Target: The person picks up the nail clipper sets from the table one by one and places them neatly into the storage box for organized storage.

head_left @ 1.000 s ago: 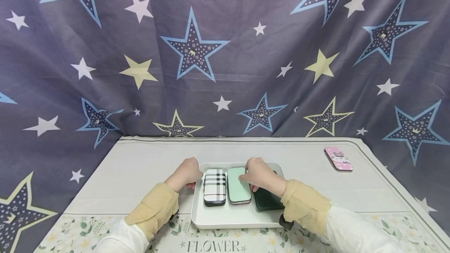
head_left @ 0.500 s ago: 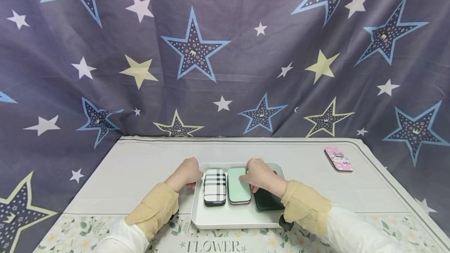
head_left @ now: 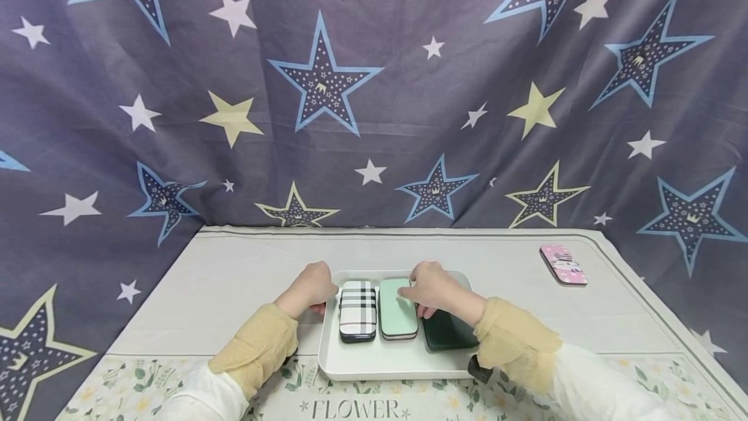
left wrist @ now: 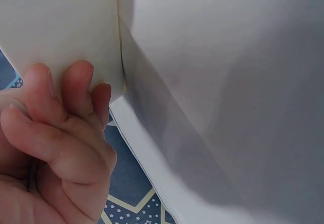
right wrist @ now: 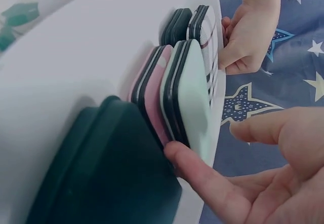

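Observation:
At the left side of a white tray (head_left: 394,364), my left hand (head_left: 313,286) holds the rim with bent fingers. In the left wrist view its fingertips (left wrist: 78,77) press the tray's outer wall. My right hand (head_left: 435,288) reaches over the mint-green case (head_left: 398,317), which lies on a pink case (right wrist: 152,82). One right fingertip (right wrist: 177,153) touches the side of these stacked cases; the thumb appears apart from the green lid. Left of them is a white plaid case (head_left: 358,317) on a dark one (right wrist: 175,27). Partly behind my right hand lies a dark green case (head_left: 447,333).
A pink patterned case (head_left: 563,265) lies alone at the table's back right. The pale tablecloth (head_left: 251,249) carries a floral band and the word FLOWER in front of the tray. A star-printed curtain (head_left: 374,115) hangs behind the table.
My right wrist and forearm have shifted slightly to the right, while the fingers stay at the green case. My left hand and the cases look unmoved.

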`<act>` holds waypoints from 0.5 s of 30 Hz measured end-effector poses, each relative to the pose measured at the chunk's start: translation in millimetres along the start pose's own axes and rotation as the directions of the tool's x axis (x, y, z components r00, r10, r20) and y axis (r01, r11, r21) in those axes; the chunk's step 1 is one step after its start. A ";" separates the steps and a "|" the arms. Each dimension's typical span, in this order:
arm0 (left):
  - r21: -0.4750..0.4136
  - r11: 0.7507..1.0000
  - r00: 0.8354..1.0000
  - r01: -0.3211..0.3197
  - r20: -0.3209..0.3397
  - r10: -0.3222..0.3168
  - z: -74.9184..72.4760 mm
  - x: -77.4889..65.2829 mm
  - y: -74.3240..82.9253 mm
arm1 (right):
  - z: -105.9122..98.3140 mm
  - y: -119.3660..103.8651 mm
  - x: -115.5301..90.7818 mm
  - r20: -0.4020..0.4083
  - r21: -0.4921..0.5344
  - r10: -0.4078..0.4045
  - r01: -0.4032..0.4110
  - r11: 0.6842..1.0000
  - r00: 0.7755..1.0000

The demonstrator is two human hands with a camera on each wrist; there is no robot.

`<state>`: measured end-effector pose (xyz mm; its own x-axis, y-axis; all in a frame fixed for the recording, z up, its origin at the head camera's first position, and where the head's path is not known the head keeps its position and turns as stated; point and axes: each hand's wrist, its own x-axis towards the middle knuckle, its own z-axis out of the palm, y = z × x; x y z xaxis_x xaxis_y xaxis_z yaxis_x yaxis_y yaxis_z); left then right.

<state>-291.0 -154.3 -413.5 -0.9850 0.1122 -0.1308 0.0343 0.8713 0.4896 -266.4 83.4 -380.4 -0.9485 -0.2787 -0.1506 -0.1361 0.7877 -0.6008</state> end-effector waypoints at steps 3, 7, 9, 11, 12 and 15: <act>0.001 1.000 1.000 -0.003 0.001 0.003 0.4 0.0 0.4 | -4.8 -0.8 -1.2 -0.014 -0.037 -0.033 0.033 0.999 0.999; 0.005 1.000 1.000 -0.008 0.004 0.008 1.2 0.2 0.5 | -12.4 -3.1 -4.1 -0.042 -0.094 -0.062 0.057 0.994 0.997; 0.006 1.000 1.000 -0.006 0.001 0.006 1.2 0.3 0.5 | -16.4 -5.0 -6.0 -0.054 -0.103 -0.076 0.070 0.992 0.996; 0.007 1.000 1.000 -0.006 -0.001 0.006 1.0 0.6 0.1 | -20.5 -6.5 -8.1 -0.064 -0.109 -0.105 0.098 0.989 0.992; 0.009 1.000 1.000 -0.003 -0.001 0.003 0.7 0.8 0.0 | -22.5 -7.1 -9.0 -0.072 -0.111 -0.121 0.113 0.987 0.990; 0.010 1.000 1.000 -0.003 -0.002 0.003 0.6 0.8 -0.2 | -28.4 -7.7 -11.5 -0.105 -0.151 -0.175 0.158 0.976 0.979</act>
<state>-291.7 -154.2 -414.2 -0.9852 0.1140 -0.1278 0.0389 0.8757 0.4813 -262.6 96.2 -351.7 -0.9348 -0.3530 0.0396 -0.3258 0.8076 -0.4915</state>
